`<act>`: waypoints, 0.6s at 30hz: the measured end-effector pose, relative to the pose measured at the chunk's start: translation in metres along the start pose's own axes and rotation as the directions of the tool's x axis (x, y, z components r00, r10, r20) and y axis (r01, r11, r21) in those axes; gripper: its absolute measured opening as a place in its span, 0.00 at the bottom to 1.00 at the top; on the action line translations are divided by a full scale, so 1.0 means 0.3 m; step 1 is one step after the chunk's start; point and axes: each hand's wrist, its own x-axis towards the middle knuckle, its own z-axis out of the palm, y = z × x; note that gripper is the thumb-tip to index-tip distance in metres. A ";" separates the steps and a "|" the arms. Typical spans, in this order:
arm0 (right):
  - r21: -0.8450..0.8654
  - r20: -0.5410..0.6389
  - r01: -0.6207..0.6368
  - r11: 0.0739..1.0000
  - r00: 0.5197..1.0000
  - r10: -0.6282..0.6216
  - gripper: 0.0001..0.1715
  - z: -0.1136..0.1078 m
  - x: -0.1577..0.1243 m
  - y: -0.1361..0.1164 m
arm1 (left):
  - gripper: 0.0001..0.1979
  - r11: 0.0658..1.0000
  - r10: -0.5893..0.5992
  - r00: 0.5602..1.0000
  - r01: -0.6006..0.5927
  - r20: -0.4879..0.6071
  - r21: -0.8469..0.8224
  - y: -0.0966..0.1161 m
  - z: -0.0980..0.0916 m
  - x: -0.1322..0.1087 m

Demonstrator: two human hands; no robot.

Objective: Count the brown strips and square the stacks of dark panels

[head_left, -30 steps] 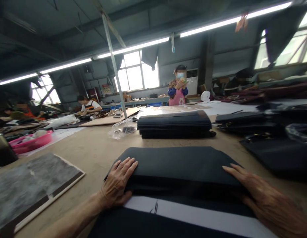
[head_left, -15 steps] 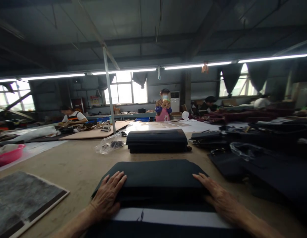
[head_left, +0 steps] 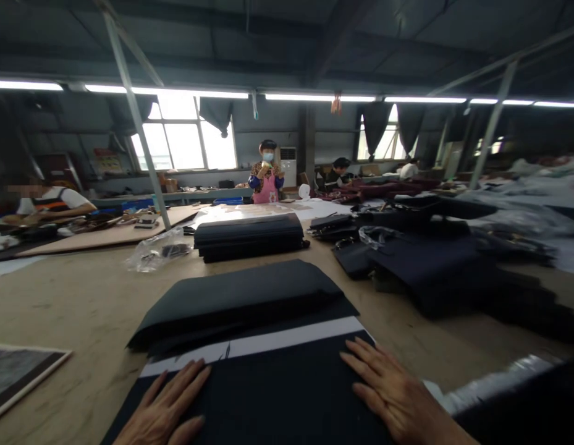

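Note:
My left hand [head_left: 168, 405] lies with spread fingers on the left side of a dark flat sheet [head_left: 277, 383], just below a white strip [head_left: 268, 339]. On the sheet's right side rests my right hand [head_left: 384, 383], fingers apart, its fingertips close to the strip's right end. Neither hand grips anything. Beyond the strip lies a folded dark piece [head_left: 249, 290], its far corners angled. The near edge of the sheet runs out of view.
A dark stack [head_left: 249, 238] lies farther back, beside a clear plastic bag [head_left: 159, 248]. Dark material [head_left: 435, 266] is heaped at the right. A framed grey panel [head_left: 22, 377] lies at the left. Across the table stands a person in a pink apron [head_left: 267, 186].
Both hands have moved off the folded piece, back toward me onto the flat sheet below the white strip. The view has turned right, and more of the sheet shows.

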 end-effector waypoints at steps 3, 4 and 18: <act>0.106 -0.021 -0.038 0.994 0.999 0.041 0.24 -0.022 0.006 -0.010 | 0.25 0.998 -0.050 0.997 0.053 0.055 -0.047 -0.013 0.013 0.008; 0.137 -0.028 -0.065 0.988 0.997 0.070 0.24 -0.030 0.011 -0.006 | 0.25 0.997 -0.051 0.998 0.054 0.046 -0.056 -0.023 0.023 0.008; 0.098 0.112 -0.257 0.962 0.963 0.246 0.27 -0.159 0.152 0.058 | 0.27 0.908 -0.149 0.947 0.245 0.284 -0.341 -0.052 -0.099 0.130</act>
